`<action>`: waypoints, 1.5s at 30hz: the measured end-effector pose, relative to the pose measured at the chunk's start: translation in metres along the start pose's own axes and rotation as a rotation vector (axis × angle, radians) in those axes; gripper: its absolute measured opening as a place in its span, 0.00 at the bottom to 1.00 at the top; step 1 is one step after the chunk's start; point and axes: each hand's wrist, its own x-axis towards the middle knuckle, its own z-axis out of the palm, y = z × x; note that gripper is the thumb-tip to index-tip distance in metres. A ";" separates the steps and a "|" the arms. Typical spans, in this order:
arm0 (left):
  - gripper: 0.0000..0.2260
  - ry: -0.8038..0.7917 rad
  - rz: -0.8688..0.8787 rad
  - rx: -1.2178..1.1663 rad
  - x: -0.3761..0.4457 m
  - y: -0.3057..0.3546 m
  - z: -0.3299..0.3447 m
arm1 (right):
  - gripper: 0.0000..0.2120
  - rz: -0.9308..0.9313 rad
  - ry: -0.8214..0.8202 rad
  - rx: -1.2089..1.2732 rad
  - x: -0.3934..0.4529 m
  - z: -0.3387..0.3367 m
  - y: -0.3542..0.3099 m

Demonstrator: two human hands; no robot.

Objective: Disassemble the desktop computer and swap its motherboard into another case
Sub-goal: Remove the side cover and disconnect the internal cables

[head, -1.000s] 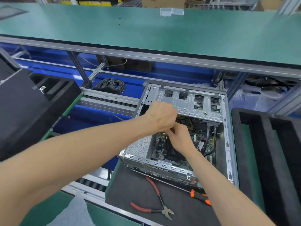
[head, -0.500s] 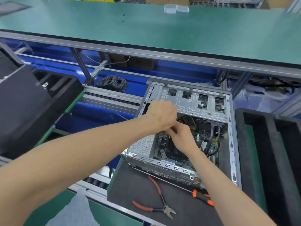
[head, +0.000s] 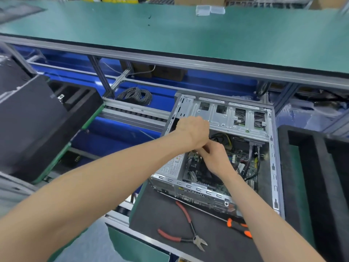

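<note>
Head view: the open computer case point(head: 222, 154) lies on its side on a dark mat point(head: 160, 214), motherboard point(head: 205, 174) and cables exposed inside. Left hand point(head: 194, 131) and right hand point(head: 217, 157), fingers curled, meet above the board; what they grip is hidden. Red-handled cutters point(head: 185, 235) lie before the case.

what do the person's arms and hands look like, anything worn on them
Both forearms are bare as far as the view shows: no sleeves in sight. The left hand and right hand wear no gloves, and no watch, wrist strap or bracelet shows at either wrist. No rings are visible, though the fingers are mostly hidden.
</note>
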 end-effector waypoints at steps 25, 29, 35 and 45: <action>0.07 0.012 0.337 -0.281 -0.040 -0.026 0.004 | 0.05 0.009 -0.142 -0.034 -0.020 -0.005 -0.004; 0.06 -0.002 0.332 -0.312 -0.043 -0.027 0.004 | 0.04 -0.006 -0.142 -0.062 -0.021 -0.005 -0.003; 0.07 0.006 0.355 -0.273 -0.047 -0.030 0.004 | 0.08 -0.021 -0.156 -0.089 -0.020 -0.004 0.000; 0.18 0.176 0.457 0.062 -0.051 -0.027 0.018 | 0.15 -0.053 -0.145 -0.052 -0.021 -0.003 -0.007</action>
